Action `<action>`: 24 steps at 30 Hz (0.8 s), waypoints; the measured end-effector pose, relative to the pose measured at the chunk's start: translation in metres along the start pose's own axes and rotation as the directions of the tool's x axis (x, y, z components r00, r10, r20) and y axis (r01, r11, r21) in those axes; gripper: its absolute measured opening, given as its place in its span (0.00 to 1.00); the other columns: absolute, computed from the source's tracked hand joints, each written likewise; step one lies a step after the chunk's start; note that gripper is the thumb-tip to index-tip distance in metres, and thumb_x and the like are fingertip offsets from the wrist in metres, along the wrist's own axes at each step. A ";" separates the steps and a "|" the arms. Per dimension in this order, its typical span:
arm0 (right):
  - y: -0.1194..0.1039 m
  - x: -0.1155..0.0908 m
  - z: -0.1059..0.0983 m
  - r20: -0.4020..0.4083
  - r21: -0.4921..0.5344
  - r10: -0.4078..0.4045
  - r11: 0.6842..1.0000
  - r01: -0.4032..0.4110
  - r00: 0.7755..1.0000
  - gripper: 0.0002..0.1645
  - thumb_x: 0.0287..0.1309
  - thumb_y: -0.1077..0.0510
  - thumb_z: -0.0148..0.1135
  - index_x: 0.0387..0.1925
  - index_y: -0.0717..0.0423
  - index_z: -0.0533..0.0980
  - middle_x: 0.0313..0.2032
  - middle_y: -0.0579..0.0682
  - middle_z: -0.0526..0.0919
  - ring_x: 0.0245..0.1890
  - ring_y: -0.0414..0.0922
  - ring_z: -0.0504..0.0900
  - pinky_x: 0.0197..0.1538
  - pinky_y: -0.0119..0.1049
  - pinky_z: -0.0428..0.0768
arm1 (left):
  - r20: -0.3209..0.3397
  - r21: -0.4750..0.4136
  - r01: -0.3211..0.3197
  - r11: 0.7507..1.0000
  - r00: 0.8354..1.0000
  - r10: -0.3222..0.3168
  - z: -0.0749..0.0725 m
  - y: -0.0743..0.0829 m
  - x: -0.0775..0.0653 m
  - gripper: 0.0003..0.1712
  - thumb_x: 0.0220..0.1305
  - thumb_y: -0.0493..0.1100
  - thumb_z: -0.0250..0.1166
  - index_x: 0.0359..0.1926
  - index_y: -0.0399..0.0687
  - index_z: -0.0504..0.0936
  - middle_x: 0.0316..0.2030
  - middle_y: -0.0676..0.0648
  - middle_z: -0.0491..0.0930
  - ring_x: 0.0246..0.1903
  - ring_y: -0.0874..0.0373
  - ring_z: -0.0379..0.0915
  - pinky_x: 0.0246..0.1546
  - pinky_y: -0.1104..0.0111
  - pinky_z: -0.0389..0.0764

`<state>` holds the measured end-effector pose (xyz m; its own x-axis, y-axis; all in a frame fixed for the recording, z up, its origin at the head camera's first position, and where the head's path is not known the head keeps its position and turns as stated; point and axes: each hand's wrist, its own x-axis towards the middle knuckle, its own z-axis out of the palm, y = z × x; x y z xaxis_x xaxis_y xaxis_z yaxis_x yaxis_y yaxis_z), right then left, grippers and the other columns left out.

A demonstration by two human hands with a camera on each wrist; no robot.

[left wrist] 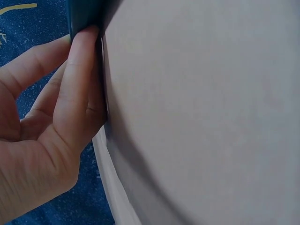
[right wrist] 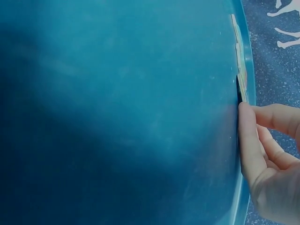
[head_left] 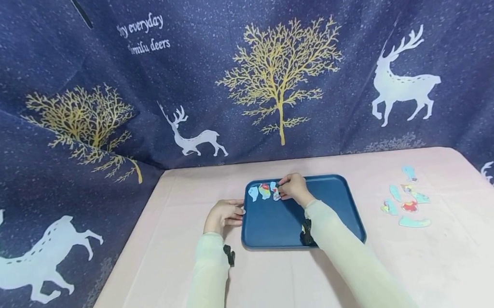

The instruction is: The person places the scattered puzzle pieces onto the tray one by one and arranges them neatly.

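Blue tray [head_left: 270, 224] on tabletop [head_left: 275, 287]; left hand [head_left: 223, 215] pinches its left rim [head_left: 243, 231]. Right hand [head_left: 294, 188] pinches cutout [head_left: 275, 194] inside far edge [head_left: 323, 177], beside two other cutouts [head_left: 264, 191]. Brace tray, slide gently, avoid nudging those two.

The head view looks forward and down. Both wrist views look from close in; all share the blue tray [head_left: 268, 227].

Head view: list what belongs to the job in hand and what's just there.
In the job:
blue tray, its edge held by the left hand
cutouts in the tray, right hand at the row's right end
loose cutouts right of the tray, probably: similar colours

Just there, apparently:
deer-and-tree backdrop
pink tabletop
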<state>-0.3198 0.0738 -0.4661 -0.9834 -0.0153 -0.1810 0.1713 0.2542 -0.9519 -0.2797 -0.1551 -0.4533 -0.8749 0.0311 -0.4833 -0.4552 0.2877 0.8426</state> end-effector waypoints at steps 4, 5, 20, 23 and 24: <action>0.001 0.000 0.000 -0.001 0.003 0.002 1.000 -0.002 1.000 0.09 0.58 0.70 0.61 0.41 0.71 0.78 0.39 0.65 0.81 0.28 0.48 0.83 0.34 0.38 0.88 | -0.001 0.000 -0.003 1.000 1.000 0.003 0.000 0.000 0.000 0.29 0.58 0.25 0.62 0.61 0.38 0.74 0.30 0.42 0.79 0.27 0.56 0.77 0.35 0.65 0.88; 0.001 0.000 0.000 -0.001 0.004 0.003 1.000 -0.003 1.000 0.09 0.58 0.70 0.61 0.41 0.71 0.78 0.40 0.65 0.81 0.28 0.48 0.84 0.34 0.38 0.88 | -0.001 0.000 -0.001 1.000 1.000 0.001 0.000 0.000 0.000 0.29 0.58 0.25 0.62 0.62 0.38 0.75 0.30 0.42 0.79 0.27 0.56 0.77 0.35 0.65 0.88; -0.002 -0.003 -0.014 0.086 0.058 -0.013 0.998 0.008 0.996 0.15 0.62 0.68 0.57 0.49 0.73 0.75 0.42 0.66 0.81 0.33 0.51 0.83 0.39 0.41 0.88 | -0.002 0.013 0.000 1.000 1.000 0.000 0.001 -0.001 0.000 0.29 0.59 0.25 0.61 0.62 0.39 0.74 0.31 0.42 0.79 0.28 0.55 0.77 0.36 0.64 0.88; -0.004 -0.002 -0.022 0.108 0.079 -0.065 0.995 0.057 0.992 0.18 0.63 0.68 0.56 0.52 0.75 0.73 0.46 0.69 0.79 0.37 0.55 0.83 0.42 0.42 0.87 | 0.000 0.018 -0.004 1.000 1.000 0.004 0.001 -0.001 -0.001 0.28 0.59 0.26 0.61 0.62 0.38 0.74 0.32 0.41 0.79 0.29 0.55 0.78 0.36 0.64 0.88; -0.005 -0.002 -0.025 0.109 0.085 -0.081 0.994 0.072 0.991 0.18 0.63 0.67 0.56 0.53 0.75 0.73 0.47 0.69 0.79 0.39 0.57 0.82 0.43 0.41 0.87 | 0.000 0.018 -0.005 1.000 1.000 0.005 0.001 -0.001 -0.001 0.28 0.59 0.26 0.61 0.62 0.38 0.74 0.33 0.41 0.79 0.29 0.55 0.78 0.36 0.64 0.88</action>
<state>-0.3204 0.0969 -0.4552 -0.9815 -0.1414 -0.1294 0.1048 0.1691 -0.9800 -0.2786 -0.1545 -0.4540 -0.8771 0.0323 -0.4793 -0.4481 0.3048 0.8404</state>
